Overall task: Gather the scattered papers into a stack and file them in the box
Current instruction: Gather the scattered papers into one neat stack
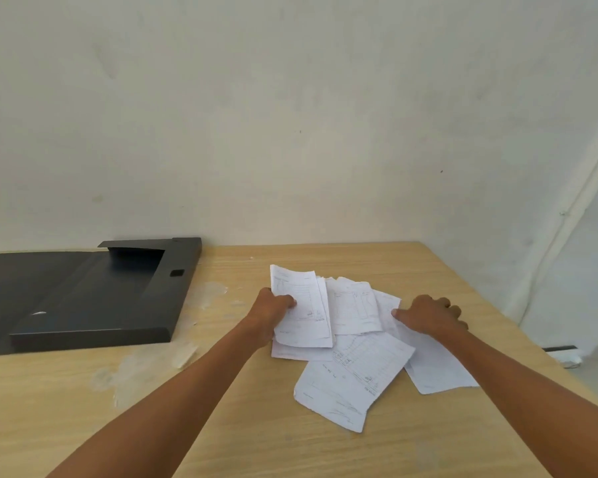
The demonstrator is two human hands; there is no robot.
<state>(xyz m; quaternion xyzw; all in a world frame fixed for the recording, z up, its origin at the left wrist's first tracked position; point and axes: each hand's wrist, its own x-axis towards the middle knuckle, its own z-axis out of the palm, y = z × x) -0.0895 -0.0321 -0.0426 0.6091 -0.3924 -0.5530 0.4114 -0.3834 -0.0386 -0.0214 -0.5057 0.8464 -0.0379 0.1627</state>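
Observation:
Several white printed papers [351, 370] lie overlapping in a loose pile on the wooden table [256, 443], right of centre. My left hand [273, 310] grips a few sheets [302, 305] at the pile's left side, thumb on top, their far ends curling up. My right hand [428, 315] presses on a sheet [435, 363] at the pile's right side, thumb on the paper and fingers curled. A black file box [83, 298] lies open and flat at the table's left, its inside showing no papers.
A pale wall stands right behind the table. The table's right edge runs diagonally past the papers, with floor and a white cable beyond it. Whitish smears [173, 353] mark the wood between the box and the papers.

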